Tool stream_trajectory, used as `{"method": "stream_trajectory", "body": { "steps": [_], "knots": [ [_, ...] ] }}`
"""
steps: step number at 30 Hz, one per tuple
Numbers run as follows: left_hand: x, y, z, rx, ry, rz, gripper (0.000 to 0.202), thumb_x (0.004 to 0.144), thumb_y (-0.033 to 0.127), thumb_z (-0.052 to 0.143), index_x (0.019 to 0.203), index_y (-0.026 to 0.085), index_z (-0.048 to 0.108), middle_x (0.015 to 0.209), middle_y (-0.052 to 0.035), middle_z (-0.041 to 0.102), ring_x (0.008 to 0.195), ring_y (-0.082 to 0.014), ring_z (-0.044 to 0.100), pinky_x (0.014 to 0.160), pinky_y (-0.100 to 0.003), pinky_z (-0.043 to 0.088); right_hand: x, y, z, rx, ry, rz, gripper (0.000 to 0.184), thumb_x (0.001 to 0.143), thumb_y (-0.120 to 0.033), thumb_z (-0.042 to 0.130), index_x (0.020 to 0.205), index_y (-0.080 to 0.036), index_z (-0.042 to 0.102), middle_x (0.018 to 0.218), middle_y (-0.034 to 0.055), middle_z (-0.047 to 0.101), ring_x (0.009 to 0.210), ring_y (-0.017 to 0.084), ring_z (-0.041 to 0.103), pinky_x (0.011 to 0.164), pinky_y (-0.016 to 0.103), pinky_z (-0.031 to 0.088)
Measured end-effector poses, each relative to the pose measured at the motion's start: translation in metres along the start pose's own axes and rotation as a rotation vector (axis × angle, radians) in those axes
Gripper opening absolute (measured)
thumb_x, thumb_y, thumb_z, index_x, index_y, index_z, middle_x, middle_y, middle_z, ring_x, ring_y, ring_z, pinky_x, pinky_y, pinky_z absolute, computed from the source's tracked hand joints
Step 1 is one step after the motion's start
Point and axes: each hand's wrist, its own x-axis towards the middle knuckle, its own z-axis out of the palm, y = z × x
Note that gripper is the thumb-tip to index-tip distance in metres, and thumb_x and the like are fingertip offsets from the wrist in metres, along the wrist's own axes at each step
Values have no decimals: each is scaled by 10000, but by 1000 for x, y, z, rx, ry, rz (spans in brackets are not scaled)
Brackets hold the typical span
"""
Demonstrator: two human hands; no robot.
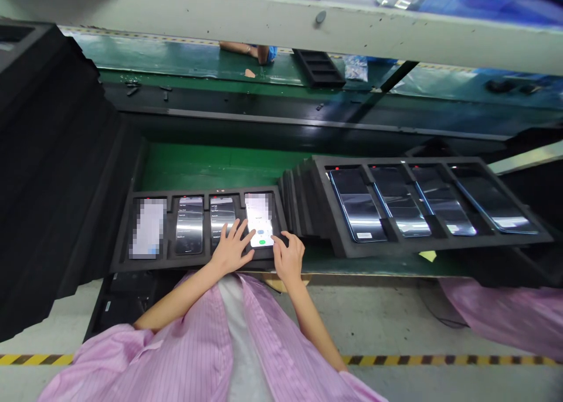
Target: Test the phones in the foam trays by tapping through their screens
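Several smartphones lie in the slots of a black foam tray (171, 262) in front of me. At its right end is a phone with a bright white screen (260, 214) and a green button low on it. My left hand (231, 249) is spread, fingers apart, over the third phone (222, 209) and the left edge of the bright one. My right hand (288, 255) is at the bright phone's lower right edge, fingers bent and holding nothing. The second phone (189, 226) shows a dark list; the leftmost phone (148, 229) has a blurred bright screen.
On the right, a stack of foam trays (328, 246) carries several dark-screened phones (358, 205). Tall black foam stacks (53, 173) rise at left. A pale beam (264, 17) crosses above. Beyond it are another person's arm (246, 49) and a black tray (319, 67).
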Motion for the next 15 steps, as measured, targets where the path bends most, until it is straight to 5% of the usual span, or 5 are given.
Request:
{"method": "stream_trajectory", "body": {
  "steps": [15],
  "knots": [
    [-3, -1, -1, 8, 21, 52, 384, 859, 389, 431, 1211, 286, 544, 1420, -91, 365, 1309, -311, 282, 1026, -547, 243, -1, 0, -4, -58, -34, 12, 323, 890, -251, 354, 1052, -220, 631, 1154, 120, 478, 1071, 240, 389, 899, 428, 342]
  ]
}}
